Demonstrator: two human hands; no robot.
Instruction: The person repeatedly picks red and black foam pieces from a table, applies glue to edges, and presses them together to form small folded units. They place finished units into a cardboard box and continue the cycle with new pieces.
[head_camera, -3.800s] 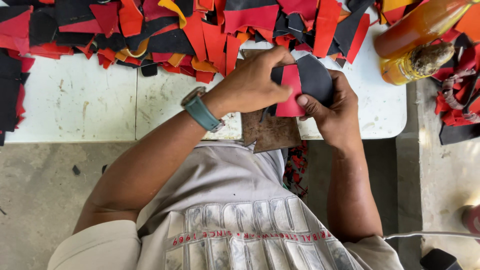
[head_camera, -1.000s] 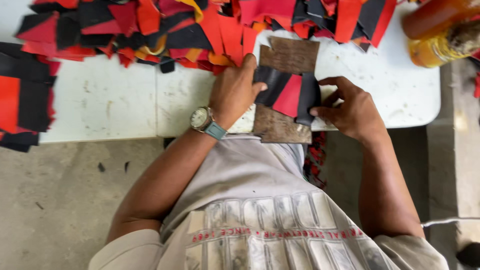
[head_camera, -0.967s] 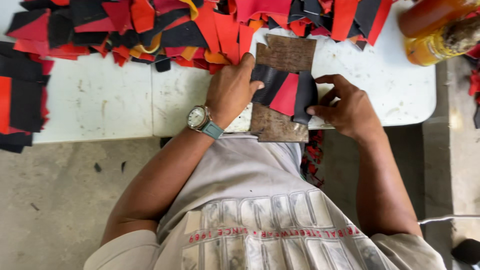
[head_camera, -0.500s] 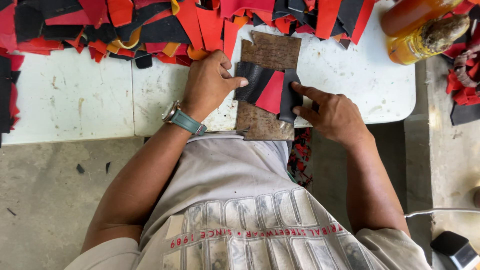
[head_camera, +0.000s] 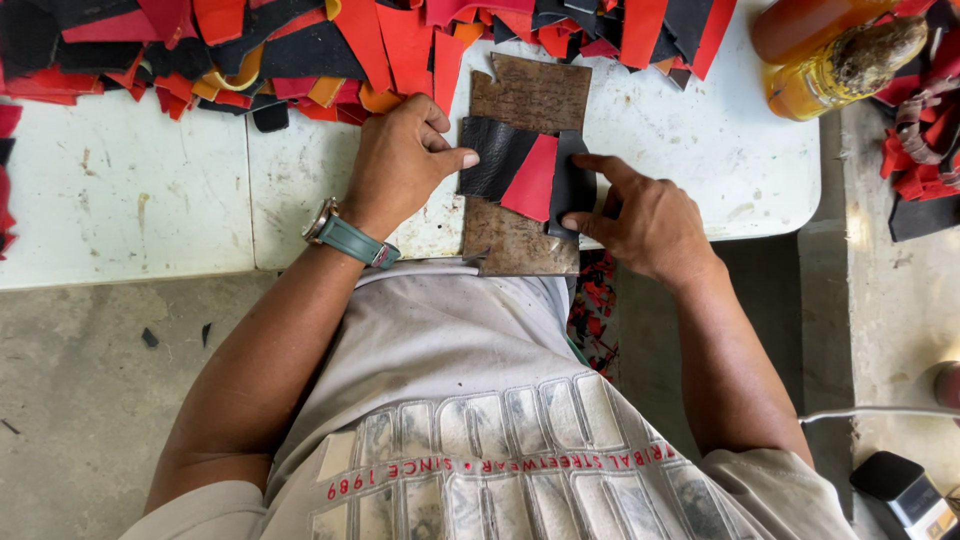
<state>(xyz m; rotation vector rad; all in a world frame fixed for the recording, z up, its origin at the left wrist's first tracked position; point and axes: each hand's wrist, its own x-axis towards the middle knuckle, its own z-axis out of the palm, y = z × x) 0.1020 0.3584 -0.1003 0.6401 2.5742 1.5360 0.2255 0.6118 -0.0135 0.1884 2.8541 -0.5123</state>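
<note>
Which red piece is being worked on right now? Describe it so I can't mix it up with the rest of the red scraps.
Start at the white table and find the worn brown board at its near edge, between the left hand and right hand. On it lies the red piece, a slanted strip flanked by two black pieces. Unlike the heaped scraps along the far edge, it lies flat on the board.

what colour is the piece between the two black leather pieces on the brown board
Red: the wedge-shaped piece between the black pieces, clearest in the head view.
</note>
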